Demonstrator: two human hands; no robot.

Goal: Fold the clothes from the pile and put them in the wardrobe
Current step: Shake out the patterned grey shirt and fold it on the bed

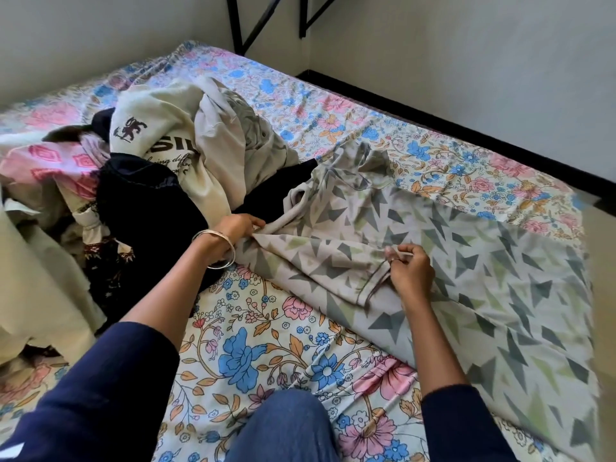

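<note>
Hands first: her left hand [238, 228] pinches the grey triangle-print cotton garment [416, 248] by its edge beside the heaped clothes pile [160, 151]; her right hand [411, 268] pinches a hem mid-cloth. Garment lies across the floral bedsheet [266, 345]. I'd pull it taut, smoothing wrinkles before creasing.

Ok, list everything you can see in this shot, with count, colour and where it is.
patterned garment: one, grey with dark and green triangles, spread across the bed's right side
clothes pile: one heap, cream, black and pink pieces, left side of bed
bedsheet: one, floral blue, pink and orange, covering the bed
metal frame: black, against the far wall
bangles: silver, on left wrist
left hand: pinches the garment's edge by the pile
right hand: fingers pinch the garment's middle
</note>
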